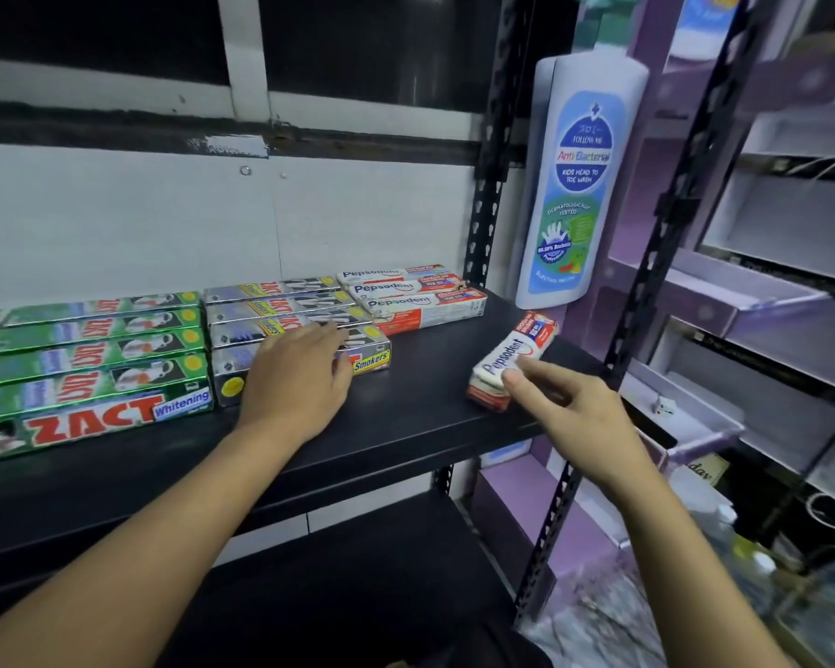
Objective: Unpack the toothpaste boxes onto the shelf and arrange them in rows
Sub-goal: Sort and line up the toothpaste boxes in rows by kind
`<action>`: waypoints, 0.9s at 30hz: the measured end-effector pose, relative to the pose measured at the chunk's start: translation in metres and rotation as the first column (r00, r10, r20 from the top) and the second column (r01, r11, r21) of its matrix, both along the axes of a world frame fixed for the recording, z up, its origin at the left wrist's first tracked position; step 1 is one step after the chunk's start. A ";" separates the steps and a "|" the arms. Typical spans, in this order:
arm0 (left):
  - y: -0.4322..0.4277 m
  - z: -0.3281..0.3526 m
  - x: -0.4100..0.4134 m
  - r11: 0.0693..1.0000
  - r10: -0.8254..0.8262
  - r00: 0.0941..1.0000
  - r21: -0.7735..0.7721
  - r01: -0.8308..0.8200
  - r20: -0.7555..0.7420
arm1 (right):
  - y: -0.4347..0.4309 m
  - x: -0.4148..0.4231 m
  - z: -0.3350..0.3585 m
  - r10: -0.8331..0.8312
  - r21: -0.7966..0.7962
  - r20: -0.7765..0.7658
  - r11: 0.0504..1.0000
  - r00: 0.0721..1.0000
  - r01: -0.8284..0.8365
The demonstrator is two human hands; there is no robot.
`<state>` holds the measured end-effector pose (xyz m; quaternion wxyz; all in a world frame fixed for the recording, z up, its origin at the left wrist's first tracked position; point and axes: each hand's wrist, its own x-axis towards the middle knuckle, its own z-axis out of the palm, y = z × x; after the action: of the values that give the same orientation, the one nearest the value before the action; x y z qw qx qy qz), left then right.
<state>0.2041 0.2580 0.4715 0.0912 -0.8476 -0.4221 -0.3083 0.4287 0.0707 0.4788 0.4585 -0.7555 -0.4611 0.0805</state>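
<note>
Steadying the silver Zact Smokers row [280, 306] with a flat, straight-fingered left hand [300, 378]. Pinching the askew Pepsodent stack [521, 344] at the black shelf's [430, 378] right edge (thumb and forefinger only) with the right hand [584, 417]. Next, probably: swing square, slide against the Pepsodent row [420, 301].

Small shop: metal rack shelf [430, 417] w/ rows of toothpaste boxes [116, 359], wash bottle [582, 185] beside.
</note>
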 end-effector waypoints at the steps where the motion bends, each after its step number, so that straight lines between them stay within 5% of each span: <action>1: 0.000 0.000 0.000 1.000 0.001 1.000 -0.004 -0.001 0.002 | 0.001 0.001 -0.002 0.027 0.002 0.019 1.000 0.999 -0.027; 5: 0.000 0.000 0.000 1.000 -0.005 1.000 -0.010 0.005 -0.001 | 0.008 0.017 -0.005 -0.021 0.004 0.251 1.000 0.968 0.020; 8: 0.000 0.000 0.000 1.000 -0.002 1.000 -0.012 0.001 -0.002 | 0.023 0.035 -0.004 0.057 -0.143 0.429 0.990 0.902 0.006; 15: 0.000 0.000 0.001 0.999 0.016 1.000 -0.033 -0.016 0.007 | 0.071 0.040 0.005 0.270 -0.362 0.441 0.926 0.856 -0.105; 27: -0.005 0.003 0.002 0.997 0.030 0.999 -0.077 -0.029 0.017 | 0.138 0.018 0.009 0.174 -0.365 0.408 0.931 0.896 -0.015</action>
<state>0.2059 0.2529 0.4745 0.0595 -0.8414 -0.4468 -0.2980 0.4464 0.2082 0.4874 0.1971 -0.8002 -0.5662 0.0142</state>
